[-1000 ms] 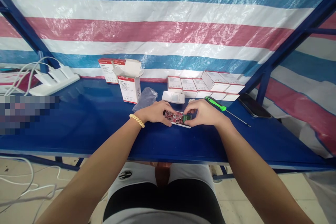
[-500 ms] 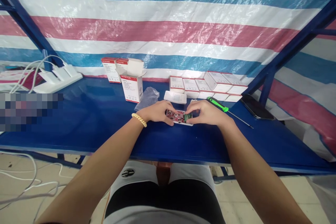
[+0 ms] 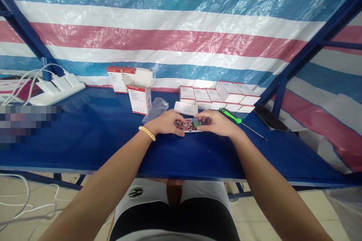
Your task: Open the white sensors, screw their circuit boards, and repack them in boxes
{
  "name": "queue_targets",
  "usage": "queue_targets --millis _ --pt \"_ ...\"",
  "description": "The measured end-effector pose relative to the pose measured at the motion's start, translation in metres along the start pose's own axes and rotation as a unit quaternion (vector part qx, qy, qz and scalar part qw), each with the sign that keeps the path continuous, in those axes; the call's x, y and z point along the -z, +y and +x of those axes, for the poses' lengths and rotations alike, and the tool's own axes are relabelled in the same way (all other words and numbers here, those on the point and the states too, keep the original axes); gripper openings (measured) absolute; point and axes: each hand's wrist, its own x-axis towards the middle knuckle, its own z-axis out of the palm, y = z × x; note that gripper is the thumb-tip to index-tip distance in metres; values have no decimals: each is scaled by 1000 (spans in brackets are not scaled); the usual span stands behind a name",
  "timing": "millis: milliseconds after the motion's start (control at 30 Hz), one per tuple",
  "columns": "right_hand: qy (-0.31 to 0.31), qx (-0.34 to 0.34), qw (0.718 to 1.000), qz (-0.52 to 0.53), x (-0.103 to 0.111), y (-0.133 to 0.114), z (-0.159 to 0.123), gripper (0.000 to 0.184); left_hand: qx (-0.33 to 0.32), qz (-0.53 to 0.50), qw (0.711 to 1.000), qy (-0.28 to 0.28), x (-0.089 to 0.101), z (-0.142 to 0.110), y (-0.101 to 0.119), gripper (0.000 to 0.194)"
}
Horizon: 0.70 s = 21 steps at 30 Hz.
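Note:
A detector's white shell with a red circuit board (image 3: 187, 124) in it lies low over the table between my hands. My left hand (image 3: 167, 122) is closed on its left end, thumb at the near edge and fingers at the far edge. My right hand (image 3: 216, 122) has its thumb and forefinger at the right end, around a green terminal block (image 3: 196, 123). Whether those fingertips press the block or the shell edge is hard to make out. Just behind lies the white detector cover (image 3: 186, 108). A clear plastic bag (image 3: 157, 108) rests behind my left hand.
A green-and-black screwdriver (image 3: 237, 119) lies right of my right hand, with a black phone (image 3: 270, 118) beyond. Stacked white boxes (image 3: 202, 98) stand at the back; an opened detector box (image 3: 140, 99) stands left. A power strip (image 3: 58, 92) with cables is far left.
The view has shifted slightly, so the whole scene sits a little lower and left. My right fingers have changed position at the green block, which shows more of its face.

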Motion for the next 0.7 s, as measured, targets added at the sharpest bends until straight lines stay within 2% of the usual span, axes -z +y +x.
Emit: queue_targets --millis 233,367,700 --pt "-13 -28 998 57 -6 5 4 30 -5 -13 999 -31 4 -1 5 50" --pt "-48 -53 992 104 -9 10 5 31 5 -22 999 -31 4 -1 8 49" --pt "-60 -54 994 77 -7 5 3 31 -18 -19 1000 -17 2 0 2 47"
